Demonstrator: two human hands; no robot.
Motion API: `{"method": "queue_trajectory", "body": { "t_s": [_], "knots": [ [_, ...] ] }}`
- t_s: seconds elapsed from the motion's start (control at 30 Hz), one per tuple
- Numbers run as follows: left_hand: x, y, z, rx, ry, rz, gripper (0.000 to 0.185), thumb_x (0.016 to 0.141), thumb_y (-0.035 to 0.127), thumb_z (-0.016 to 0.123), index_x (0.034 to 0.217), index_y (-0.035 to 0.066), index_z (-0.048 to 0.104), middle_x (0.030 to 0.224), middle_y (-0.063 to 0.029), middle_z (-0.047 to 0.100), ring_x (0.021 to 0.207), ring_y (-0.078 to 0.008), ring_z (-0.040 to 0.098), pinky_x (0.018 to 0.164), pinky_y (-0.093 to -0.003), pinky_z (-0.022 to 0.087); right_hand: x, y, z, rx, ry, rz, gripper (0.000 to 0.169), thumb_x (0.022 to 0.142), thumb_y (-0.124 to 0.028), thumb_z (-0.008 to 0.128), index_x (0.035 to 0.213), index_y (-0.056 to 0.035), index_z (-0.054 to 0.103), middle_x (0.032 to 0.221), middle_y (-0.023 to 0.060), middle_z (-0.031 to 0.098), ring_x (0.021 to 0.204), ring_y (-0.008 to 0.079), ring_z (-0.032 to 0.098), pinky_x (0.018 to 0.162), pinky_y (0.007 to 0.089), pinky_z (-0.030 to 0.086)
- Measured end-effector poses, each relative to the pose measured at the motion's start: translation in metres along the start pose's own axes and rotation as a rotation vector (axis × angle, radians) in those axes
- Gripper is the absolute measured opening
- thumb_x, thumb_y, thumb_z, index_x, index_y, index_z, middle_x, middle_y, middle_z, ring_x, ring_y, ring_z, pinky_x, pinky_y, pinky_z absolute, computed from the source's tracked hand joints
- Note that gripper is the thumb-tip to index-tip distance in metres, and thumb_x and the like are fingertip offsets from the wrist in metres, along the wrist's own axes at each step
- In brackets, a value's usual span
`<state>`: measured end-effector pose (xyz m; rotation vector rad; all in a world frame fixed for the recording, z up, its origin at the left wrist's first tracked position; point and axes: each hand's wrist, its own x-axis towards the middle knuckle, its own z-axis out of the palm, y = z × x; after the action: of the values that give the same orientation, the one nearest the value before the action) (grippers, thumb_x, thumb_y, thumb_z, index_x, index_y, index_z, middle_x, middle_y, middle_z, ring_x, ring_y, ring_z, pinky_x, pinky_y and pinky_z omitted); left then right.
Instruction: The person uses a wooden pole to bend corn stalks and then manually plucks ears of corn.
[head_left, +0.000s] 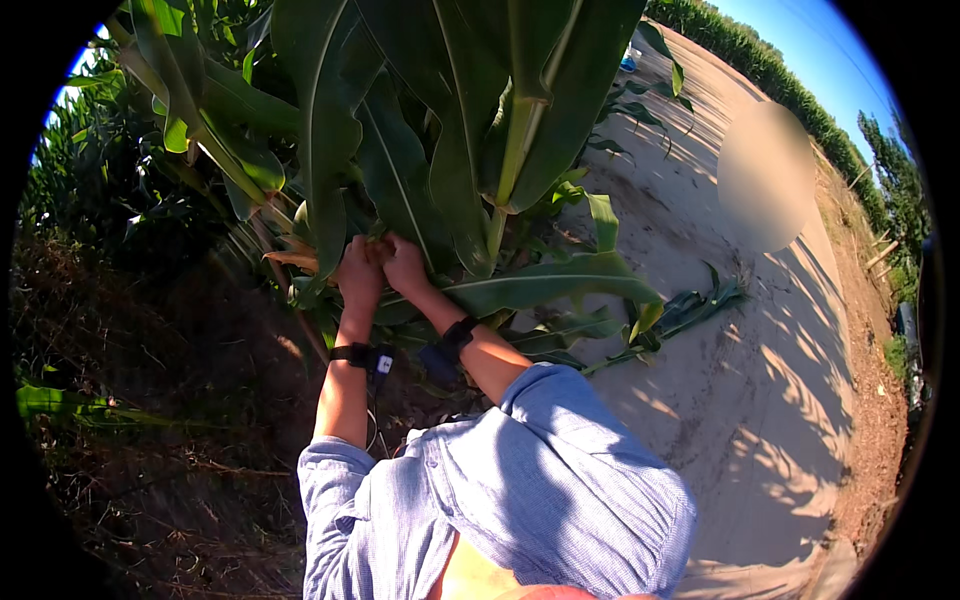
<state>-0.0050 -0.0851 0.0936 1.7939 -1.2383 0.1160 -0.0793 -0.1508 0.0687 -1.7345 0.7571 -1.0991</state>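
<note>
My left hand (359, 274) and my right hand (406, 267) are side by side among the leaves of a standing corn plant. The fingers of both are closed on the brownish top of what looks like a corn ear (379, 249); most of it is hidden by the hands and leaves. Just left of my left hand, a dry, tan husk (294, 260) sticks out. A broad corn leaf (555, 283) passes beside my right forearm. Above the hands rises a thick green corn stalk (517, 146) with long, hanging leaves.
Shaded soil with dry plant litter (150, 480) lies to the left. On the right runs a sandy track (720, 420) striped with shadows. A cut or fallen corn stalk (675, 319) lies on it. More corn (832, 139) lines the track's far side.
</note>
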Motion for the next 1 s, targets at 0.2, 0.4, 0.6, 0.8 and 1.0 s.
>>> {"method": "queue_trajectory", "body": {
  "t_s": [0.2,0.4,0.6,0.8,1.0],
  "knots": [
    [0.0,-0.002,0.003,-0.035,0.015,-0.051,0.017,0.084,0.015,0.052,0.081,-0.001,0.048,0.074,-0.0249,0.055,0.076,-0.0455,0.054,0.063,-0.0496,0.041,-0.005,-0.01,-0.005,-0.027,0.046,-0.05,0.017,0.079,-0.003,0.055,0.094,0.003,0.059,0.08,0.0225,0.063,0.077,0.0333,0.064,0.068,0.037,0.047],
    [0.007,-0.01,0.001,-0.004,0.054,-0.151,0.018,0.083,0.014,0.054,0.082,-0.003,0.051,0.073,-0.0268,0.057,0.073,-0.0463,0.056,0.061,-0.0502,0.042,-0.012,-0.004,0.007,0.01,0.126,-0.076,0.012,0.081,-0.006,0.057,0.09,0.0028,0.058,0.075,0.0209,0.06,0.067,0.0265,0.059,0.065,0.0364,0.046],
    [0.013,-0.021,-0.007,-0.145,0.094,-0.17,0.018,0.085,0.013,0.051,0.09,-0.005,0.053,0.08,-0.0291,0.059,0.076,-0.0464,0.058,0.064,-0.0488,0.044,-0.019,0.009,0.032,0.002,0.266,0.089,0.015,0.084,-0.013,0.061,0.087,0.0014,0.058,0.073,0.016,0.058,0.066,0.0214,0.055,0.064,0.035,0.045],
    [-0.006,-0.027,-0.013,-0.254,0.042,-0.063,0.021,0.089,0.016,0.049,0.097,-0.003,0.051,0.083,-0.0255,0.059,0.079,-0.0439,0.058,0.067,-0.0458,0.044,-0.004,-0.002,0.043,0.054,0.146,0.187,0.035,0.085,-0.022,0.06,0.11,0.0021,0.058,0.091,0.0206,0.065,0.084,0.0322,0.064,0.073,0.0385,0.048],
    [-0.005,-0.034,0.007,-0.184,-0.03,0.035,0.026,0.09,0.015,0.049,0.108,-0.002,0.052,0.095,-0.0275,0.058,0.092,-0.0451,0.055,0.077,-0.0482,0.043,0.023,0.085,0.051,-0.456,0.132,0.07,0.031,0.091,-0.031,0.049,0.109,-0.0069,0.057,0.091,0.0214,0.063,0.08,0.035,0.064,0.068,0.043,0.05]
  ]
}}
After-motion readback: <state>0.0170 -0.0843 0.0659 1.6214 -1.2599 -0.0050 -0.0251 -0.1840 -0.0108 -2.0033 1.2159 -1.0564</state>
